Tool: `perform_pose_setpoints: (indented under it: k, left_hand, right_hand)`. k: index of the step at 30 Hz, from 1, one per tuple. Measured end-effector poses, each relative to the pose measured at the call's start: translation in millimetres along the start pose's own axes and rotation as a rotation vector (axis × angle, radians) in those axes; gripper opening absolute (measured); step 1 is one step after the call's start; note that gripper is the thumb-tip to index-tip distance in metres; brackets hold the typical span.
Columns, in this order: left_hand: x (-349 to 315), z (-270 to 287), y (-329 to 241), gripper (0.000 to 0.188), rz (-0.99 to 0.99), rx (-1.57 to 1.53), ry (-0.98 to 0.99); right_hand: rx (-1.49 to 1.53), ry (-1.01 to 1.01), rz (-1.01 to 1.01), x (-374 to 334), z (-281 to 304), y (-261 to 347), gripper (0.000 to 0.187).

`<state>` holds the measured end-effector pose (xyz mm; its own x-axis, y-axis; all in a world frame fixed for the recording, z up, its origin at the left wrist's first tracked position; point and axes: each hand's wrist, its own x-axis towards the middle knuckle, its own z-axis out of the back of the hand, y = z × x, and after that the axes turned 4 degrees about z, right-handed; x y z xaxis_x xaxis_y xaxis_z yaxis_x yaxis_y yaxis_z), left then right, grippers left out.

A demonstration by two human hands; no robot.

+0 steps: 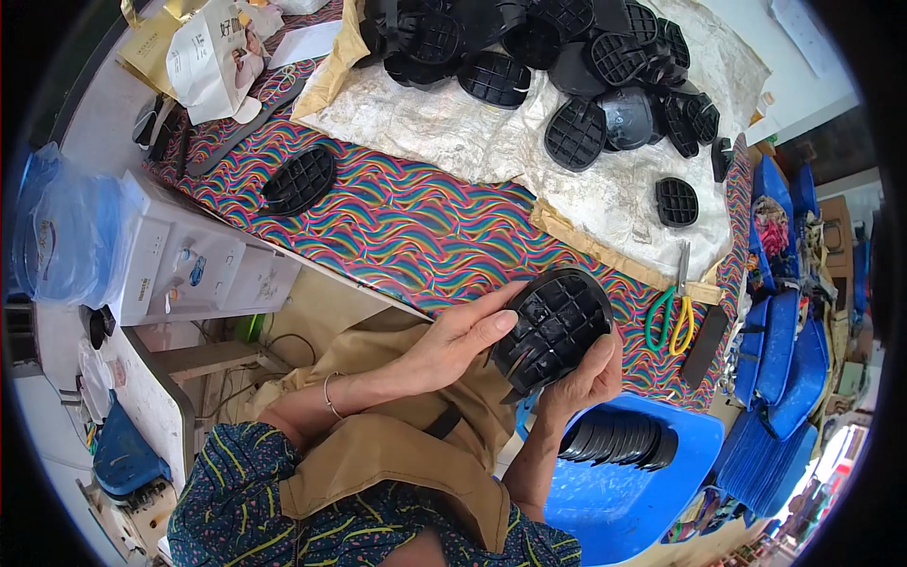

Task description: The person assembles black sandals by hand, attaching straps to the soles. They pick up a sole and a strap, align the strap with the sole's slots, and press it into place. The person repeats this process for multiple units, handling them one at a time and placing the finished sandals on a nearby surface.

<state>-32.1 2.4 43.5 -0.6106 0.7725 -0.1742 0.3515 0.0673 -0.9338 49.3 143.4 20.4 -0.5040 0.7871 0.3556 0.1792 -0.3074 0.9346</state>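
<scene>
Both my hands hold a black oval rubber pad (556,326) with a raised grid of ribs, above the table's front edge. My left hand (470,338) grips its left side, thumb on the near face. From below right, my right hand (584,380) closes round its lower right edge, thumb pressed against the rim. A small blue thing (524,413) shows under the pad beside my right hand; its kind is hidden. In the blue bin (614,510) below my right forearm, a row of similar black pads (619,442) stands stacked on edge.
A heap of black pads (567,47) lies on a whitish sheet (425,128) over the patterned tablecloth (397,222). One loose pad (299,180) lies at left. Scissors (673,312) with green and yellow handles and a dark flat bar (705,346) lie at right. A water dispenser (198,260) stands left.
</scene>
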Motion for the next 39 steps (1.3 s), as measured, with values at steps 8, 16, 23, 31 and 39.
perform_pose_setpoints:
  k: [8, 16, 23, 31, 39]
  left_hand:
    - [-4.4, -1.8, 17.3, 0.041, -0.19, 0.286, -0.179]
    - [7.8, 5.5, -2.3, 0.039, -0.231, 0.377, -0.187]
    - [13.2, 5.8, 10.4, 0.037, -0.317, 0.733, -0.242]
    - [18.9, 6.8, -7.8, 0.027, -0.363, 0.464, -0.221]
    - [10.6, 9.3, -8.7, 0.039, -0.186, 0.466, -0.098]
  right_hand:
    - [0.008, 0.039, 0.017, -6.1, 1.9, 2.7, 0.041]
    - [0.07, 0.06, 0.018, -8.8, 7.5, -3.1, 0.042]
    - [0.052, 0.091, -0.002, -17.2, 8.1, -5.5, 0.044]
    - [0.058, 0.209, -0.045, -12.3, 12.1, -3.9, 0.043]
    - [0.103, 0.221, -0.121, -21.6, 13.7, -17.7, 0.046]
